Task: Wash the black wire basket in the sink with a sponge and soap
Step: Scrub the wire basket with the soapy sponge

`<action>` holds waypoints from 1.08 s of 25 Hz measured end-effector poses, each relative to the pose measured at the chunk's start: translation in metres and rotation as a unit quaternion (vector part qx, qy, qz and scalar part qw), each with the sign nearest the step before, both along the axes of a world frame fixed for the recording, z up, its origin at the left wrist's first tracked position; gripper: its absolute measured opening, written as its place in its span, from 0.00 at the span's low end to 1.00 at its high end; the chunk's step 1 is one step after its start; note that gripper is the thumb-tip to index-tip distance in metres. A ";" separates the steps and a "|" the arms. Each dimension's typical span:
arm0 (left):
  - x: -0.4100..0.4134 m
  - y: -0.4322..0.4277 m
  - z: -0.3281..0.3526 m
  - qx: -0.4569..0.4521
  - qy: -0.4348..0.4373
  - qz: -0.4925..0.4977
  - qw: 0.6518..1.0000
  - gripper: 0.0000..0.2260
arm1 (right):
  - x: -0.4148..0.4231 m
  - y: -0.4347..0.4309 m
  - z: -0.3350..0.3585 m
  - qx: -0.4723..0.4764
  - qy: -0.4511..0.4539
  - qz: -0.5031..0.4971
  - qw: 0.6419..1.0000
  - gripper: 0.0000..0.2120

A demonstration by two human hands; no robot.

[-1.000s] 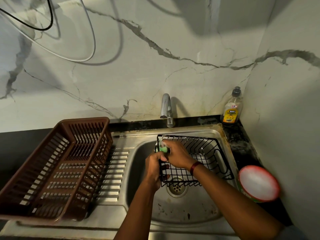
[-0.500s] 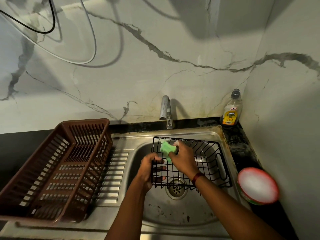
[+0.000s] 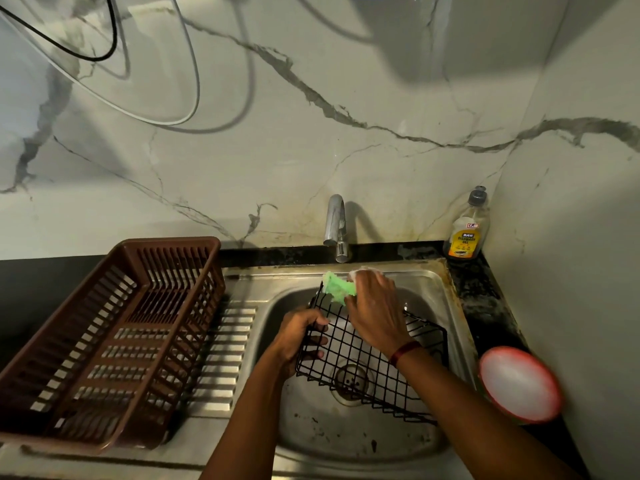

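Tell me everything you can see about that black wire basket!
The black wire basket is a grid of thin metal-looking wires with low sides. It is tilted in the sink, above the drain. The left hand grips its left edge; the right hand holds a green sponge on its far rim.

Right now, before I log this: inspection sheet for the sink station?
Surface: steel sink, basin stained.
Job's things: black wire basket tilted in the basin; green sponge at its far left corner; dishwash gel bottle upright at the back right corner.
Clutter: brown plastic crate on the drainboard; red-rimmed tub on the right counter.
Hands: left hand grips the basket's left edge; right hand holds the sponge against the wires.
Cables: black cable and white cable loop on the wall, upper left.
Surroundings: marble-look wall; tap, no water seen running.
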State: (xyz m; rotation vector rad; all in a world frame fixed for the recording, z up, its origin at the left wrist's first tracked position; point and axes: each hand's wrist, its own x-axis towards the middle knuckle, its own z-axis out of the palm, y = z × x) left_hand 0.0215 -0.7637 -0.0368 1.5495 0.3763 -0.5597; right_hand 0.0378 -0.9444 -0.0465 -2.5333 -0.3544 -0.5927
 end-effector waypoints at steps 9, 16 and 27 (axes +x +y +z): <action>-0.005 0.003 -0.017 -0.056 -0.026 0.104 0.993 0.35 | 0.015 -0.015 -0.008 0.032 0.165 -0.016 0.986 0.24; -0.037 -0.019 -0.040 -0.156 -0.035 0.202 0.966 0.40 | 0.011 -0.015 -0.014 0.124 0.208 -0.183 0.953 0.23; -0.058 -0.032 -0.043 -0.109 0.027 0.132 0.985 0.46 | 0.013 -0.013 -0.023 0.142 0.208 -0.265 0.931 0.20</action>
